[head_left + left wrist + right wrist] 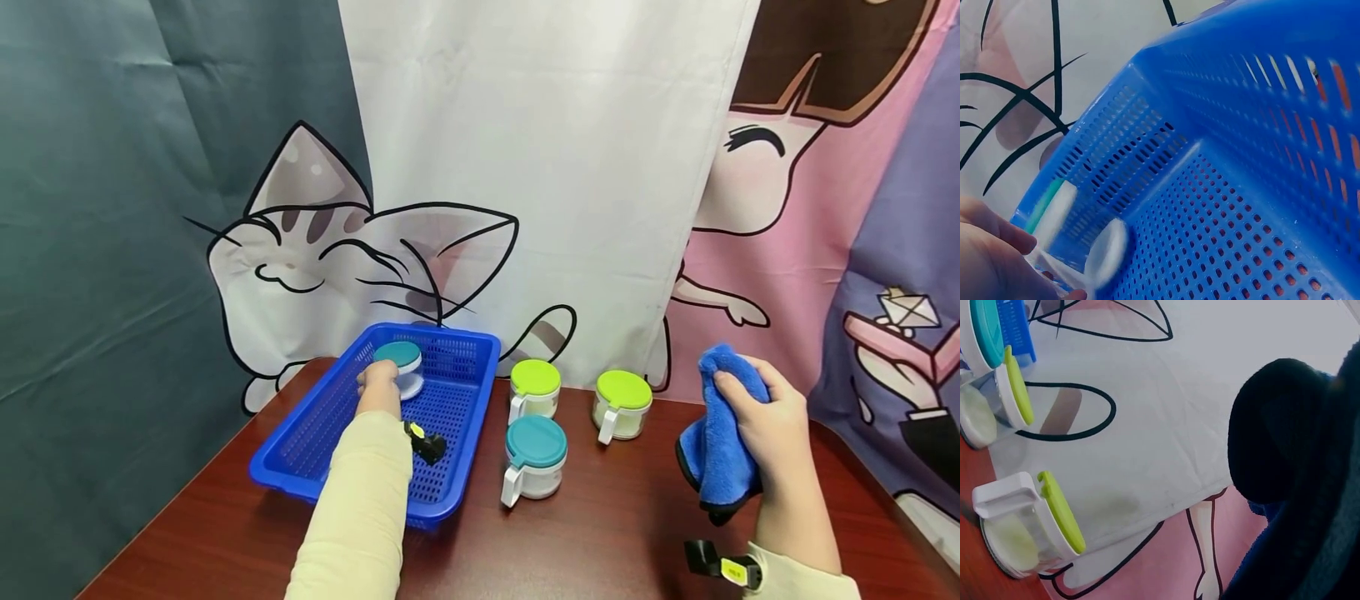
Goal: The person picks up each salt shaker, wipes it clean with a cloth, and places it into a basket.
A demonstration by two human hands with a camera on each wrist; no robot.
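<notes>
**Printed curtain (555,175) behind a red-brown desk (600,533): jar held in the basket, cloth held over the wood**

The blue basket (442,417) sits on the desk's left side, near the curtain. Inside it, towards the far left, is a teal-lidded jar (403,365), and the left hand (380,387) grips it from the near side, fingers curled in. That is probably where its handle is – a natural hold for setting a jar among high walls.

The hands are well apart. The right hand (768,417) clamps a folded blue cloth (720,433), thumb across its face, above the desk's right side; bunching it this way likely keeps it compact.

Between them stand a second teal-lidded jar (536,454), a green-lidded jar (535,390) behind it and another green-lidded jar (622,404) to the right. All three handles face roughly towards the person, presumably for easy reach.

The fingers cover the held jar's handle, and I cannot tell whether its base touches the basket's floor. Dark shapes fill the right side of the right wrist view, so the right hand's fingers are not discernible there. Whether the pale layer in the green-lidded jars is contents or thick base is unclear.
</notes>
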